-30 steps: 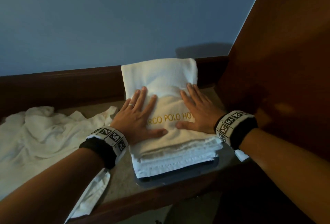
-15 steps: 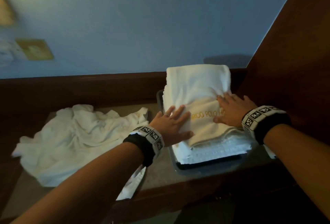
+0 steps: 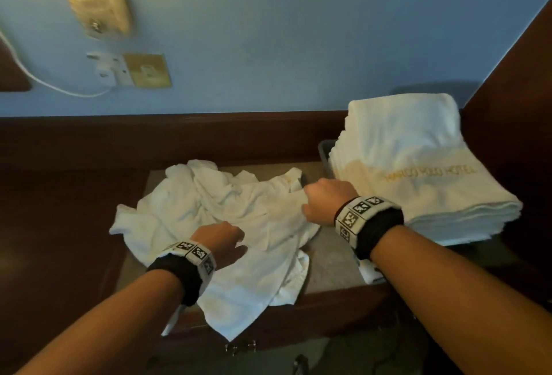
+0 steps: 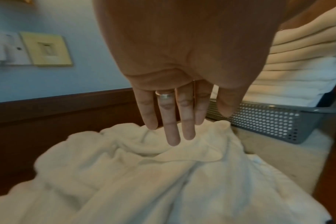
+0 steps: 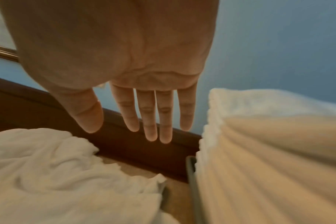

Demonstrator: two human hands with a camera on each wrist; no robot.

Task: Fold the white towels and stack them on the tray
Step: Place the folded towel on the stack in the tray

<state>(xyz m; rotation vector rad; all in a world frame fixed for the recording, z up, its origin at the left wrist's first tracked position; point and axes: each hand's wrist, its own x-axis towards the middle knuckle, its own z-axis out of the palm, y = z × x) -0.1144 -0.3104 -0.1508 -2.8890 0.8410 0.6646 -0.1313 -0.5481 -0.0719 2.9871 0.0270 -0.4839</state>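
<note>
A tall stack of folded white towels [image 3: 418, 171] with gold hotel lettering fills the grey perforated tray [image 3: 324, 150] at the right. Left of it a crumpled white towel [image 3: 227, 204] lies on the table. My left hand [image 3: 221, 235] hovers over the towel's near middle; in the left wrist view its fingers [image 4: 175, 133] hang straight just above the cloth [image 4: 144, 174] and hold nothing. My right hand [image 3: 322, 198] is over the towel's right edge beside the tray. Its fingers [image 5: 152, 133] are straight and empty, between the crumpled towel [image 5: 48, 159] and the stack [image 5: 269, 151].
A dark wooden rail [image 3: 179, 135] backs the table and a wooden panel [image 3: 522, 105] closes the right side. On the blue wall are a brass switch plate [image 3: 148, 70], a white socket and a cable [image 3: 59, 90]. A drawer handle [image 3: 240, 346] sits below the front edge.
Both hands lifted off the top of the folded stack and moved left to the crumpled towel. The head view swung left with them.
</note>
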